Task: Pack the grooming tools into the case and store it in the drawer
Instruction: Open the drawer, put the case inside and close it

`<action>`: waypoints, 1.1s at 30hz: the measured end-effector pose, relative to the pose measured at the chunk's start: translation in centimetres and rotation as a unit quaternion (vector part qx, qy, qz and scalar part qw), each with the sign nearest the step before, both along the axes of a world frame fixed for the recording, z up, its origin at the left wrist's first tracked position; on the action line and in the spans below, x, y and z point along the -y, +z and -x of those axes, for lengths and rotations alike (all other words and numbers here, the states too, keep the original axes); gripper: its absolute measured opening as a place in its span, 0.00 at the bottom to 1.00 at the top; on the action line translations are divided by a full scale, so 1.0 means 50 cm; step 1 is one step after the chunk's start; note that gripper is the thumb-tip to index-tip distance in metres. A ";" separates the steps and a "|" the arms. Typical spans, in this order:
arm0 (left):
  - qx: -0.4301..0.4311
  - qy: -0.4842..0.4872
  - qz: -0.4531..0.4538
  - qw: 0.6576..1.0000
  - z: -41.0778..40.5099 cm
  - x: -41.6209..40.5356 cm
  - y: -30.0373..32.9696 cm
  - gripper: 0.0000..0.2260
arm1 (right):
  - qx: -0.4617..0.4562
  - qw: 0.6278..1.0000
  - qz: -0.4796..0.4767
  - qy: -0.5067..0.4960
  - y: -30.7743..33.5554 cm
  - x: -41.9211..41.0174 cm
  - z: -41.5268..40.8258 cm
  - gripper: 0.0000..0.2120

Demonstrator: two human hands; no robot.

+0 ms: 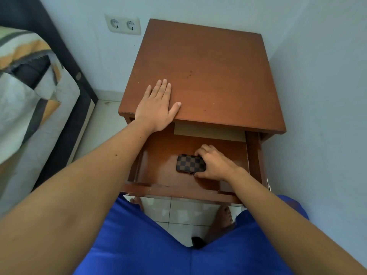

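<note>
1. On the floor of the open drawer point(158, 171), near its middle, lies the checkered case point(189, 163), closed and flat.
2. Right hand point(215, 164) curls over the case's right end, fingers on the far edge, thumb at the near edge.
3. Left hand point(157, 105) lies flat, fingers spread, on the nightstand top point(218, 76), near its left front edge; it holds nothing.
4. Wall socket point(123, 24) with 2 outlets, far left.
</note>
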State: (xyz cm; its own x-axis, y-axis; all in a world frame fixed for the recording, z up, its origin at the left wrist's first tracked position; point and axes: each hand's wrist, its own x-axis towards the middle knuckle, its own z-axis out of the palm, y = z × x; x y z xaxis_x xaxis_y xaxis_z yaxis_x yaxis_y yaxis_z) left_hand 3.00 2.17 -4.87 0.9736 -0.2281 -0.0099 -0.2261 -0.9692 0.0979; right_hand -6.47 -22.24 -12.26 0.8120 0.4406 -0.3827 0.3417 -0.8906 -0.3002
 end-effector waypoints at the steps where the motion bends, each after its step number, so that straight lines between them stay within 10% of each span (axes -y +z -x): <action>1: 0.000 0.000 0.000 1.000 0.000 0.000 0.001 0.36 | -0.001 1.000 -0.002 0.001 0.006 0.002 0.001 0.36; 9: 0.002 0.006 0.004 1.000 0.001 0.001 -0.003 0.36 | 0.018 0.987 -0.156 -0.037 0.162 0.015 0.094 0.50; 33: -0.008 0.006 -0.001 1.000 0.001 0.003 0.001 0.36 | 0.255 0.965 0.006 -0.058 0.150 0.022 -0.025 0.64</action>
